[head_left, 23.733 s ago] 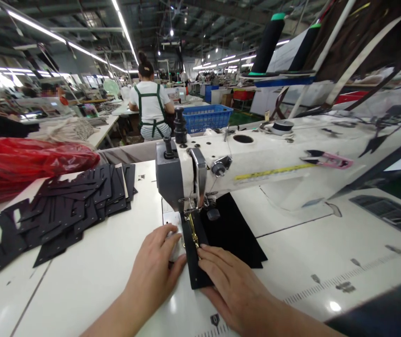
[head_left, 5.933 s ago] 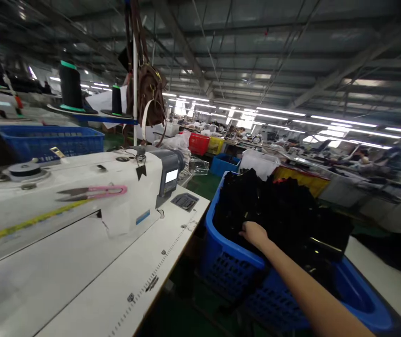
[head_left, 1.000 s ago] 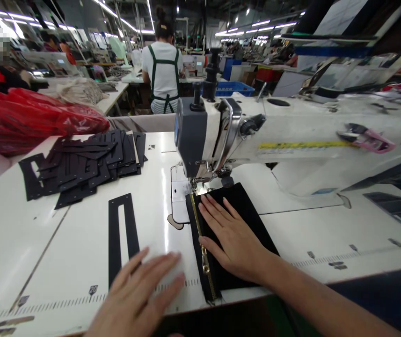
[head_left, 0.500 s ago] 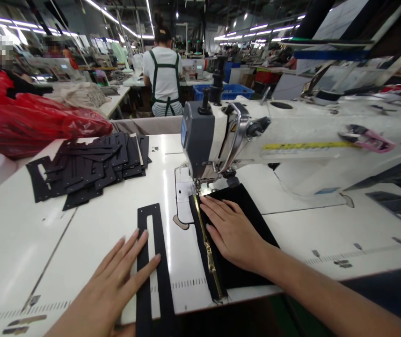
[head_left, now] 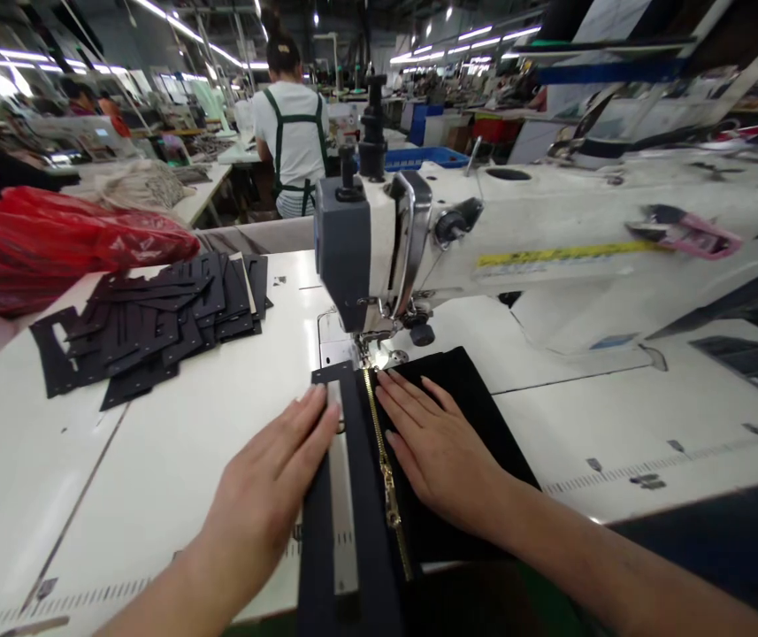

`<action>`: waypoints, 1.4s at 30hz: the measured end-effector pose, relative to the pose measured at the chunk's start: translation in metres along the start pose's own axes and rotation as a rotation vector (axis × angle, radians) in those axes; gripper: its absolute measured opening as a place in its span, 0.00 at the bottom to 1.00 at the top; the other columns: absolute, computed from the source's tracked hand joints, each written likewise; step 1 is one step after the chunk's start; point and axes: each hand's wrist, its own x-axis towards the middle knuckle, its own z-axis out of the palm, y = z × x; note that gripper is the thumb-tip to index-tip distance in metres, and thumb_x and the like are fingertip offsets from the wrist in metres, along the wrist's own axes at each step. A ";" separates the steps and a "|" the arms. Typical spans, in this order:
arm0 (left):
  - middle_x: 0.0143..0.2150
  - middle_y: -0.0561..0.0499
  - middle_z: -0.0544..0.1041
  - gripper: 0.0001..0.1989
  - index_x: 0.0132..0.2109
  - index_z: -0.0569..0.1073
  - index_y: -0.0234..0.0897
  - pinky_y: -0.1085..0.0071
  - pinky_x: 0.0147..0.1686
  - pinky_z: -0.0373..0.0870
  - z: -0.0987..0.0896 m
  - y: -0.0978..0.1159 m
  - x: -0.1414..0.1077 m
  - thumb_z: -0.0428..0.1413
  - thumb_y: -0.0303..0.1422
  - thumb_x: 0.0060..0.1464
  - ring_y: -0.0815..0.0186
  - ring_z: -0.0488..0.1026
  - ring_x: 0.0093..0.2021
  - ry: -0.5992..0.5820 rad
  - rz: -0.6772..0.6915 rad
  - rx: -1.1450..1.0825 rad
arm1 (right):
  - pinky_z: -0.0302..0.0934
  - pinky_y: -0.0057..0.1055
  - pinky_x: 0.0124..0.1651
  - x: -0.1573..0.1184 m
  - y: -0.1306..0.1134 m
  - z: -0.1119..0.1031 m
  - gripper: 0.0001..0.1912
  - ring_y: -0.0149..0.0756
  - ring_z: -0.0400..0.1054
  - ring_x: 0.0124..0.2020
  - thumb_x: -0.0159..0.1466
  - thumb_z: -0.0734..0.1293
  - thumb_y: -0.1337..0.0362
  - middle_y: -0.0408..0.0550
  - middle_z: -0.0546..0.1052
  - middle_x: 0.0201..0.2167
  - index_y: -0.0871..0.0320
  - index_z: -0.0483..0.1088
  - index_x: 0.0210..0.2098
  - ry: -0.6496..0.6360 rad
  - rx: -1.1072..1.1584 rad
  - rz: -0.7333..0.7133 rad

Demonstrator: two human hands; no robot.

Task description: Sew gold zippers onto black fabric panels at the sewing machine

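Note:
My left hand (head_left: 263, 487) lies with fingers stretched out on a black slotted panel (head_left: 366, 540), pressing its left side beside the long slot. Right of the panel runs a brass-toothed zipper (head_left: 377, 425) with a gold pull, along the left edge of a black fabric piece (head_left: 475, 394). On that fabric my right hand (head_left: 441, 456) rests flat, fingertips close to the zipper teeth. The panel's right edge lies against or over the zipper tape; I cannot tell which. The zipper's far end is near the needle area of the sewing machine (head_left: 345, 252).
A heap of black slotted panels (head_left: 153, 314) lies on the left of the white table (head_left: 172, 469). Behind it sits a red plastic bag (head_left: 87, 234). Pink-handled snippers (head_left: 703, 239) rest on the machine arm. A person (head_left: 294, 133) works farther back.
My left hand has slid the slotted panel right and forward, up beside the zipper. My right hand stays flat on the black fabric. The view has shifted slightly.

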 end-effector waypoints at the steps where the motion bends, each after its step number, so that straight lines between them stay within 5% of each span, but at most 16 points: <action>1: 0.60 0.38 0.60 0.21 0.60 0.57 0.30 0.59 0.54 0.64 0.005 0.008 0.008 0.39 0.24 0.60 0.58 0.59 0.59 -0.004 0.040 -0.001 | 0.41 0.45 0.62 0.000 0.001 0.000 0.23 0.38 0.45 0.63 0.65 0.52 0.68 0.52 0.55 0.61 0.65 0.55 0.59 0.001 0.009 -0.006; 7: 0.53 0.36 0.69 0.18 0.54 0.65 0.25 0.59 0.51 0.69 0.029 0.018 0.031 0.39 0.21 0.60 0.58 0.66 0.54 -0.136 0.059 0.003 | 0.42 0.45 0.62 -0.001 0.006 0.000 0.26 0.39 0.44 0.63 0.63 0.54 0.70 0.53 0.57 0.61 0.64 0.52 0.61 0.010 0.065 -0.045; 13: 0.55 0.37 0.67 0.17 0.52 0.67 0.26 0.54 0.53 0.66 0.029 0.006 0.032 0.40 0.24 0.61 0.56 0.62 0.57 -0.150 0.071 -0.016 | 0.41 0.45 0.62 0.001 0.004 -0.002 0.26 0.38 0.44 0.63 0.65 0.52 0.70 0.53 0.54 0.62 0.65 0.47 0.62 -0.002 0.066 0.000; 21: 0.52 0.38 0.70 0.16 0.53 0.65 0.26 0.58 0.54 0.65 0.030 -0.001 0.039 0.40 0.25 0.61 0.59 0.62 0.57 -0.146 0.091 0.012 | 0.42 0.52 0.59 0.008 0.003 -0.005 0.29 0.46 0.45 0.62 0.65 0.54 0.65 0.55 0.53 0.62 0.51 0.42 0.64 -0.086 0.104 -0.002; 34: 0.54 0.36 0.67 0.16 0.53 0.63 0.26 0.59 0.51 0.66 0.030 -0.004 0.040 0.42 0.24 0.59 0.56 0.62 0.56 -0.195 0.136 0.033 | 0.37 0.53 0.60 0.010 0.007 -0.010 0.25 0.45 0.43 0.63 0.66 0.53 0.63 0.55 0.51 0.63 0.52 0.47 0.62 -0.101 0.224 0.032; 42: 0.54 0.36 0.67 0.16 0.49 0.67 0.27 0.56 0.47 0.69 0.033 0.003 0.042 0.40 0.22 0.59 0.55 0.65 0.55 -0.202 0.104 0.095 | 0.33 0.46 0.64 0.003 0.007 -0.007 0.27 0.41 0.36 0.65 0.65 0.52 0.67 0.59 0.48 0.63 0.69 0.47 0.62 -0.061 0.128 -0.027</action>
